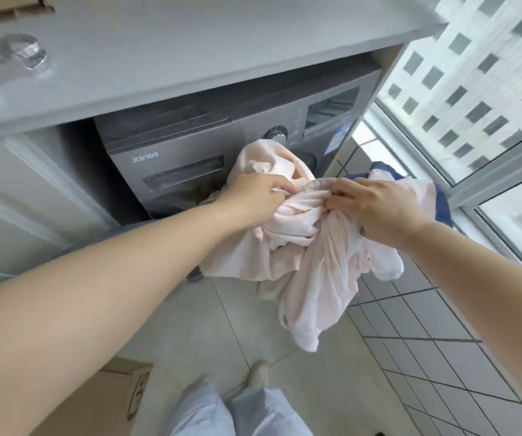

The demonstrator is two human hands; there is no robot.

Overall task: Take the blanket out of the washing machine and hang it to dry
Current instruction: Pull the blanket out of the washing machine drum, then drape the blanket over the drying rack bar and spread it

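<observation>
The crumpled soft blanket (310, 247) is pale pink, with a dark blue edge showing at its right side; the front-loading metal washing machine (190, 158) is dark grey with a silver dial and pale lettering; the flat countertop (190, 51) above is light grey; the floor tiles (426, 357) are off-white with dark grout lines; the cardboard box (111, 401) is brown; the trousers (231, 413) are light blue.

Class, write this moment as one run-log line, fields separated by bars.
stage: blanket out of washing machine | left hand: grips pink blanket | right hand: grips blanket | hanging: not yet done
</observation>
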